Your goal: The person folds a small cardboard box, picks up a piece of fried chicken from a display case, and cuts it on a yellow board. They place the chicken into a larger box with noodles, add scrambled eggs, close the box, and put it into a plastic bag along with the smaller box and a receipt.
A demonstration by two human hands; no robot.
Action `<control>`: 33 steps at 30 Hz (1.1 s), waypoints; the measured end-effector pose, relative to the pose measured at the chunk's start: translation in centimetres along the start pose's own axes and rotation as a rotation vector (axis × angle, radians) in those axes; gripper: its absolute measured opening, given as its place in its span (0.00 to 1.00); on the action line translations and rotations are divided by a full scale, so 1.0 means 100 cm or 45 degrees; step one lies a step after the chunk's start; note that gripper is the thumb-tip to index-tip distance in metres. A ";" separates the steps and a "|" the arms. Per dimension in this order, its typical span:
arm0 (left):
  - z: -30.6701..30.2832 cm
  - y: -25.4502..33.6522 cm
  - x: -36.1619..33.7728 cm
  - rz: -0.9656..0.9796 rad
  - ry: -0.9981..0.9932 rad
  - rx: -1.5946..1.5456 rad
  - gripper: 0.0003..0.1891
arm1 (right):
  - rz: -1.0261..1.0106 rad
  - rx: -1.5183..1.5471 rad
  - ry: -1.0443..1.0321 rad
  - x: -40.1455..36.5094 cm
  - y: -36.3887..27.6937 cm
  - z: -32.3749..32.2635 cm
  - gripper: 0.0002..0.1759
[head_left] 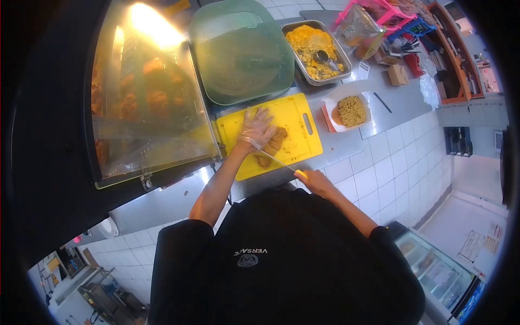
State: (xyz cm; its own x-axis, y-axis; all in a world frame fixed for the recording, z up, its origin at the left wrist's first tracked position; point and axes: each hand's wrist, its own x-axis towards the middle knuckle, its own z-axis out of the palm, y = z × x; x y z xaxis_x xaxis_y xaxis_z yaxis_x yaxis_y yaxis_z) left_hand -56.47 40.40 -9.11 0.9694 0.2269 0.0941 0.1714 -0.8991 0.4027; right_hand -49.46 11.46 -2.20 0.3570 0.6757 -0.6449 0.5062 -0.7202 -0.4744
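A yellow cutting board [297,108] lies on the metal counter, with sliced browned meat [275,142] across its middle. My left hand [256,128], in a clear plastic glove, rests over the board with fingers spread, right beside the slices. My right hand [317,183] is bare and wrapped round the yellow handle of a knife [282,164]. Its blade slants up and left across the meat towards the gloved wrist. A smaller brown piece [264,161] sits on the near side of the blade. Crumbs are scattered over the board.
A lit glass display case [146,119] with fried food stands close on the left. Behind the board is a large green translucent tub [242,54]. A metal pan [346,74] of yellow food holds a scoop. A paper box [328,118] of noodles stands at right.
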 end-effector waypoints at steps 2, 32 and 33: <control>-0.003 0.001 0.006 0.023 0.001 -0.152 0.26 | -0.040 0.011 -0.051 -0.016 -0.015 -0.031 0.33; 0.008 0.029 0.068 -0.154 -0.006 -0.097 0.18 | -0.336 -0.109 -0.140 0.026 0.056 -0.132 0.30; 0.008 0.028 0.067 -0.163 -0.038 -0.081 0.20 | -0.357 -0.122 -0.114 0.025 0.058 -0.129 0.31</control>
State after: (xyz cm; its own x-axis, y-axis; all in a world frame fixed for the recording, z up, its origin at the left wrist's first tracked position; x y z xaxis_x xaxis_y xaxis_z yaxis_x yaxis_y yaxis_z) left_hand -49.36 39.05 -8.10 0.9453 0.3259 0.0117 0.2830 -0.8377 0.4670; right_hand -35.49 11.07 1.18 0.1244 0.8263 -0.5493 0.6485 -0.4867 -0.5852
